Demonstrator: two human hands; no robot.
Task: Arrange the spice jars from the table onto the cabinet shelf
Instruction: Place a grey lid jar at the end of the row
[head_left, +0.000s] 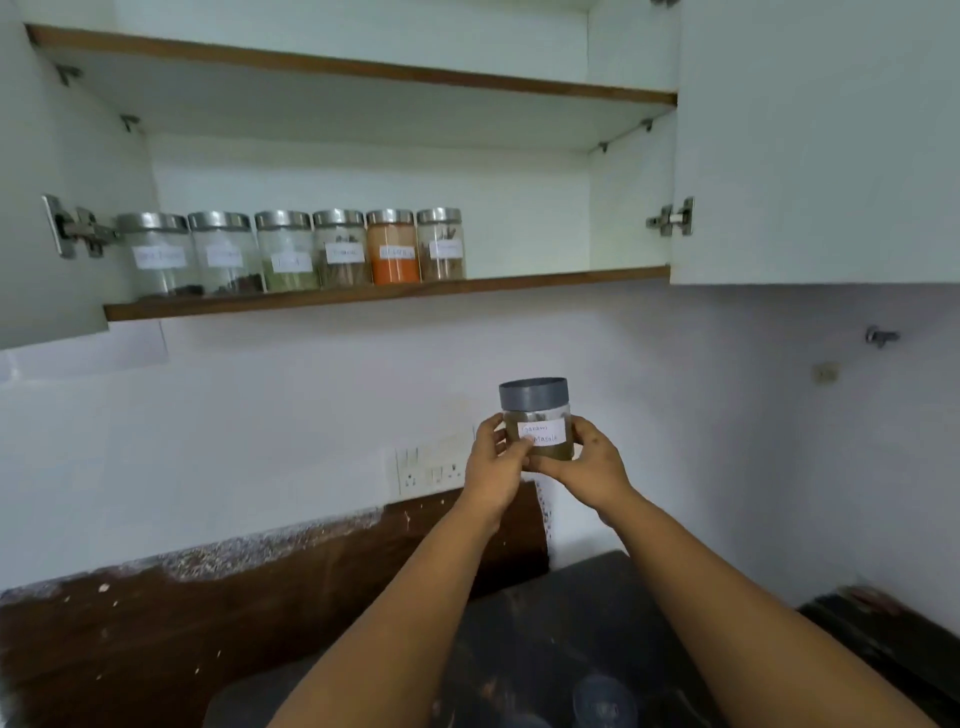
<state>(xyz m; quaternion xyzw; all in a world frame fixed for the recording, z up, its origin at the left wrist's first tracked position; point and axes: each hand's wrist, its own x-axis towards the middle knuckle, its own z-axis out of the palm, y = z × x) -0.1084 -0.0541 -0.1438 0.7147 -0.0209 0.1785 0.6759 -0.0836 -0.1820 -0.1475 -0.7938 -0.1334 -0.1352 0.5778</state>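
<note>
A small clear glass jar with a grey cylindrical lid (535, 418) is held upright in mid-air between both hands, well below the cabinet shelf and in front of the white wall; the left hand (496, 467) is curled round the jar's left side, thumb toward its front; the right hand (587, 465) is curled round its right side and base, fingers wrapped underneath; the two hands are close together and touching at the jar's lower front; brown-green powder is seen inside, and a white handwritten paper label (542, 432) faces the camera, reading roughly "Garam Masala".

Up and to the left, the lower wooden-edged cabinet shelf (545, 280) carries a row of six clear glass jars with shiny metal lids (291, 252), set side by side and upright on its left half; each bears a white label, the writing too blurred to read; the fifth from the left is filled with orange powder (393, 257); the shelf's right half is bare board. A second shelf (363, 70) is seen above it. White cabinet doors (821, 145) stand open at both sides on metal hinges (672, 218).

Behind the hands, a white switch-and-socket plate (428, 470) is fixed to the wall; below, a dark countertop (561, 623) is seen, with a blurred grey-lidded jar (605, 701) near the bottom edge.
</note>
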